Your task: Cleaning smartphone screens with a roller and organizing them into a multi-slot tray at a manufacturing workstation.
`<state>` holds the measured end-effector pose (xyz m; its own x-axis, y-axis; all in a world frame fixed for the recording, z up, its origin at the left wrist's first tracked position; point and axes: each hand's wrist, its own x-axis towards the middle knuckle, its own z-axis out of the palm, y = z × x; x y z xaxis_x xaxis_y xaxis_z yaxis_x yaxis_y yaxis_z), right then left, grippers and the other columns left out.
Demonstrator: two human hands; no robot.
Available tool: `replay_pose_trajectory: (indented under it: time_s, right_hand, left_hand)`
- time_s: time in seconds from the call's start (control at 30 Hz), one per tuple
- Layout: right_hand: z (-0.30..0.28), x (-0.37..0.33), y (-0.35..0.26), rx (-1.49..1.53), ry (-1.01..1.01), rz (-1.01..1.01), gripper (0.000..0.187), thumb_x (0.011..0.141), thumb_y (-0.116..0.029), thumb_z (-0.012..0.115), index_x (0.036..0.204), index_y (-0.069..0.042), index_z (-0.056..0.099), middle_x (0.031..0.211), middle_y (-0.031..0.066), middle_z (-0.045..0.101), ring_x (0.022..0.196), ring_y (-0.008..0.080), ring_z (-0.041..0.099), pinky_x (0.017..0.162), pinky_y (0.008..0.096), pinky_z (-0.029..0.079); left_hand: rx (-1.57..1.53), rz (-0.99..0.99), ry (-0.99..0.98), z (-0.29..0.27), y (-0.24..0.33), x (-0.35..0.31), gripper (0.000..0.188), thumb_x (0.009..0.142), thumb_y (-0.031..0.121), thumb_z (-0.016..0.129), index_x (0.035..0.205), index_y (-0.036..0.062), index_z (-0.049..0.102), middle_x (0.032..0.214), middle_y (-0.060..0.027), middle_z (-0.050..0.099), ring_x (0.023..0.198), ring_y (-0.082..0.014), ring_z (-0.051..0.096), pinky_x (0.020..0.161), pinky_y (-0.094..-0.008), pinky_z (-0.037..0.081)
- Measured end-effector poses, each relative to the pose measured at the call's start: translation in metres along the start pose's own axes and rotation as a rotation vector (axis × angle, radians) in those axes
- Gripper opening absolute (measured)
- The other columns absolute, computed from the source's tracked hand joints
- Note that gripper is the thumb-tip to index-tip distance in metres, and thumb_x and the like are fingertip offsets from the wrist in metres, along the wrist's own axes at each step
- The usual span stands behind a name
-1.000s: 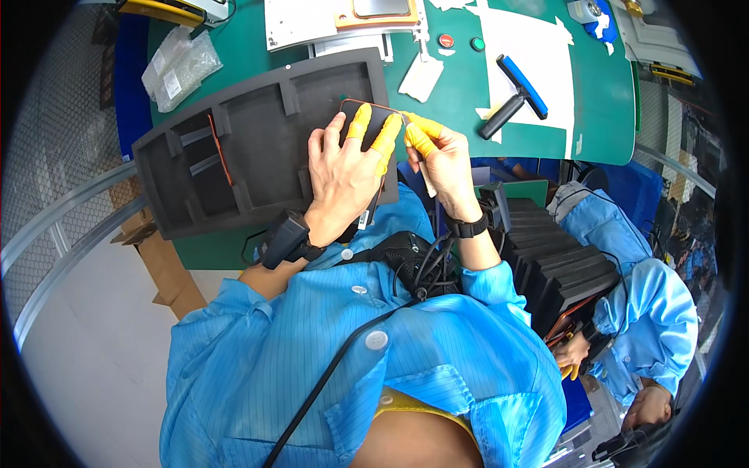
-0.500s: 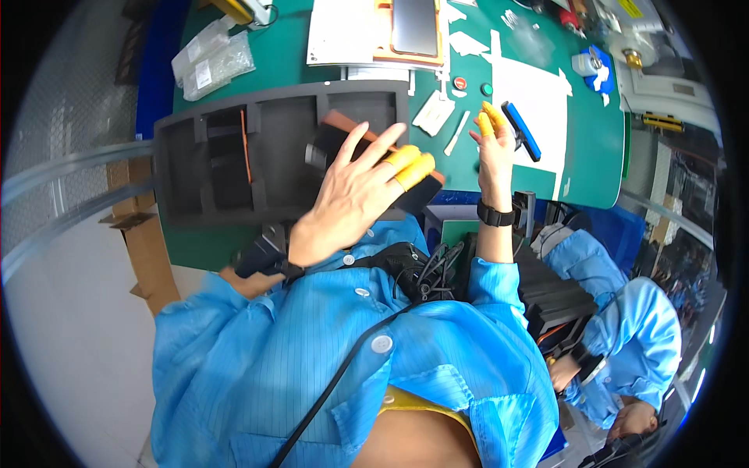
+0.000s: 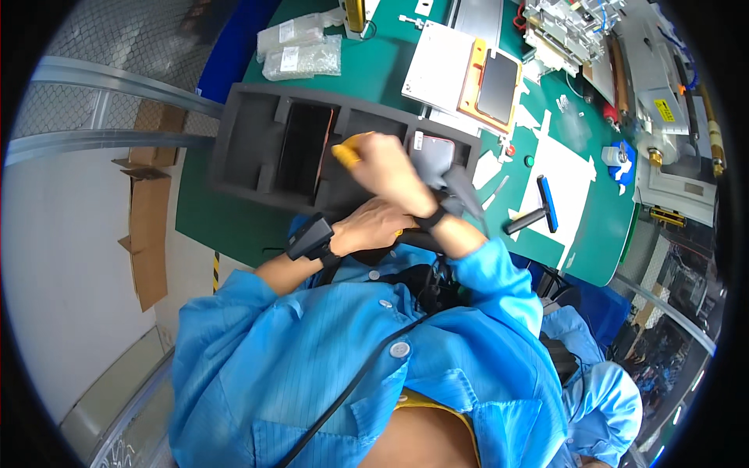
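My right hand (image 3: 384, 173), smeared by motion, reaches leftward over a dark foam tray (image 3: 222, 175). Yellow covers sit on its fingertips; whether it grips anything does not show. Below its wrist, at the tray's near edge, lies my left hand (image 3: 367, 228). The right wrist partly hides the left fingers, and one yellow cover shows. What the left hand touches is hidden. A dark flat panel with an orange edge (image 3: 306, 150) lies in a compartment left of my hands. In the right-end compartment rests a flat device with a white label (image 3: 438, 148), partly covered by the blurred right-wrist device.
A blue-headed roller (image 3: 548, 204) with a black handle lies on white paper (image 3: 563, 164) at right. Behind the tray, a dark-screened phone (image 3: 497, 86) sits in an orange holder. Bubble-wrap bags (image 3: 303, 58) lie at back left. A co-worker's blue sleeve (image 3: 612, 398) shows at lower right.
My view has shifted. My right hand has swung left from beside the roller to over the tray. My left hand has drawn back from the tilted orange-edged panel, which no longer shows clearly there.
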<state>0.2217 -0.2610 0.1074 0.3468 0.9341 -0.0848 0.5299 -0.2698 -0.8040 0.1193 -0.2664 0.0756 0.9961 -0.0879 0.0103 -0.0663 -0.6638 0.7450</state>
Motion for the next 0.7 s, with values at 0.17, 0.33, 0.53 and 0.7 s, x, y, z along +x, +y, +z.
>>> replay_pose_trajectory:
  time_s: [0.17,0.33,0.53,0.7]
  right_hand:
    - [0.117,0.02,-0.017,-0.71,0.18,0.19,0.047,0.067,-0.04,0.066,0.088,0.001,0.056,0.082,0.0084,0.053,0.077,0.0219,0.054,0.054,0.0306,0.046]
    - [0.065,0.02,-0.02,-0.03,0.052,0.268,0.031,0.074,-0.014,0.063,0.092,0.005,0.047,0.082,0.0154,0.053,0.077,0.0259,0.055,0.06,0.0323,0.047]
    - [-0.042,-0.006,0.007,0.547,0.429,0.184,0.037,0.078,-0.008,0.058,0.107,-0.003,0.036,0.086,0.0197,0.058,0.083,0.0346,0.057,0.069,0.0388,0.045]
    - [-0.149,-0.049,0.102,0.598,0.876,0.119,0.038,0.083,0.0,0.049,0.119,-0.007,0.039,0.087,0.0081,0.056,0.076,0.0136,0.052,0.066,0.0258,0.044]
  left_hand:
    - [-0.092,0.21,0.142,0.009,-0.015,0.015,0.041,0.078,0.014,0.05,0.118,0.0129,0.046,0.125,-0.0091,0.044,0.12,-0.0185,0.037,0.099,-0.0333,0.028]
    - [0.225,0.044,-0.005,0.014,-0.009,0.013,0.049,0.079,0.019,0.05,0.125,0.0077,0.039,0.135,-0.0125,0.029,0.123,-0.0248,0.028,0.104,-0.0421,0.014]
    - [0.081,0.025,0.292,-0.022,0.022,0.052,0.044,0.072,0.009,0.053,0.114,0.0001,0.045,0.115,-0.0186,0.047,0.108,-0.0356,0.042,0.093,-0.0448,0.03]
    - [0.168,-0.142,0.602,-0.038,-0.009,0.145,0.018,0.072,0.013,0.06,0.087,0.0055,0.055,0.081,-0.0156,0.054,0.078,-0.0325,0.052,0.068,-0.0402,0.042]
